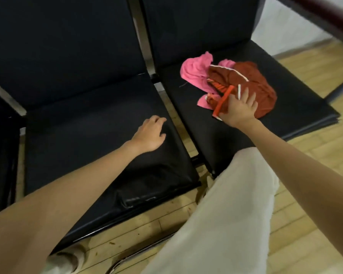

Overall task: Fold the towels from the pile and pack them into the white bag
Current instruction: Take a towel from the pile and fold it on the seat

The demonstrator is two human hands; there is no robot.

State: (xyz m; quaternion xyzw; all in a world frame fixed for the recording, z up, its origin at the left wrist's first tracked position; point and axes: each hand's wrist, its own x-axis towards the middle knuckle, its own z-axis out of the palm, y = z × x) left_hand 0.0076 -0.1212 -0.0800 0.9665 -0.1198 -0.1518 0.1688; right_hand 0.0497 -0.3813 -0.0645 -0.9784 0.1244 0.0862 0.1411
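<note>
Right hand (238,108) rests on the red towel (253,80); left hand (151,135) presses the black seat (87,139).

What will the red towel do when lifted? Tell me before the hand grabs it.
The red towel lies crumpled in soft folds, so it will probably droop and unfold. It overlaps the pink towel, so it may drag that along. The right hand rests on it with spread fingers, so it likely yields easily.

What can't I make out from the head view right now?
- White bag: not in view.
- Right hand fingers: blurred, lying on the red towel; grip unclear.
- Pink towel: partly buried under the red one.
- Number of towels in the pile: folds hide it.
</note>
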